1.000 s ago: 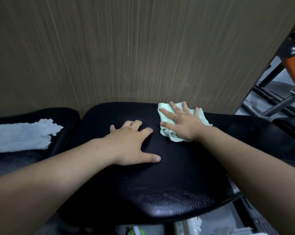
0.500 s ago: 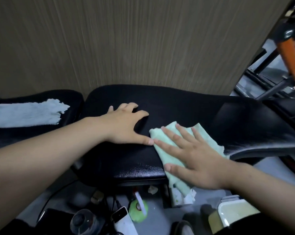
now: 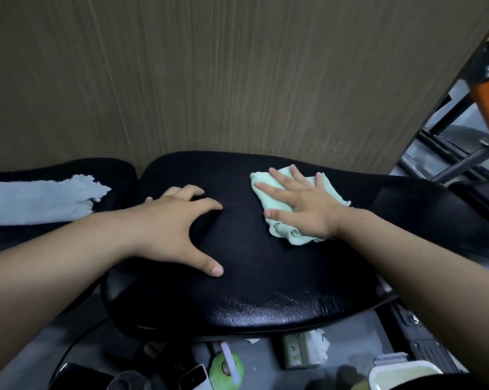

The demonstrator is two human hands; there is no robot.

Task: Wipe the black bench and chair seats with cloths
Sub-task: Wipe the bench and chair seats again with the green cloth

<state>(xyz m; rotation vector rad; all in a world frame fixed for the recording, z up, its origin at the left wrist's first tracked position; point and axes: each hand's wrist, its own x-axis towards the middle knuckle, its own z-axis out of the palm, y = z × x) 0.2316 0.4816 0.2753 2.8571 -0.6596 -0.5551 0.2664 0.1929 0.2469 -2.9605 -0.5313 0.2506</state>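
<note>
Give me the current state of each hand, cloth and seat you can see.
right hand: flat, fingers spread, pressing the green cloth
green cloth: crumpled, pinned on the far part of the seat
left hand: bare, splayed on the seat, holding nothing
black seat: uncovered, cracked along the near edge
white cloth: lying loose on the left seat, untouched
left seat: partly covered by the white cloth
</note>
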